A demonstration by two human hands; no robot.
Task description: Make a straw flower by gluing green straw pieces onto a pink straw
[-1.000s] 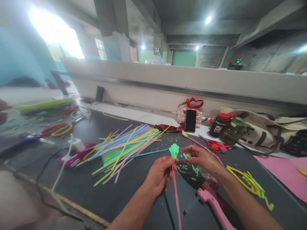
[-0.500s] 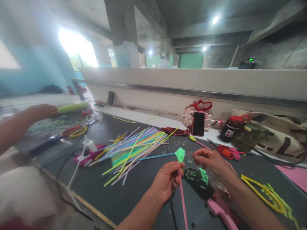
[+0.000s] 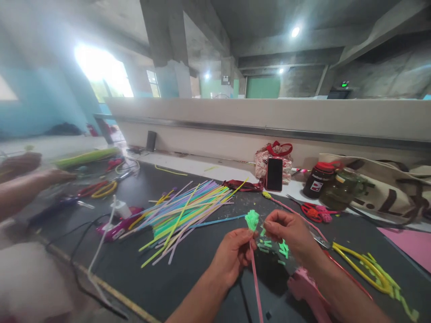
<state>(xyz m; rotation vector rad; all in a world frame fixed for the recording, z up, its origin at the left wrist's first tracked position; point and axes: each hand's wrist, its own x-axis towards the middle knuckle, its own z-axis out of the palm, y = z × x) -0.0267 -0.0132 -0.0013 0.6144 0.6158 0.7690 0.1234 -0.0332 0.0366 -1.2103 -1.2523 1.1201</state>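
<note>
My left hand is closed around the top of a pink pipe-cleaner stem, just below a green flower head made of small bunched pieces. Close to the right of the flower is my right hand, thumb and fingertips pinched together; what they hold, if anything, is too small to make out. Beneath that hand, short green cut pieces lie scattered on the dark table. A pink glue gun rests by my right forearm, which partly hides it.
Many-coloured pipe cleaners lie spread left of centre. Yellow-handled scissors are at right. A phone, a dark bottle and a canvas bag line the back. Another person's hands are at far left, near cables.
My right hand has come slightly closer to the flower. My left hand keeps its hold on the stem. The view has shifted slightly, and the other person's hands have moved left.
</note>
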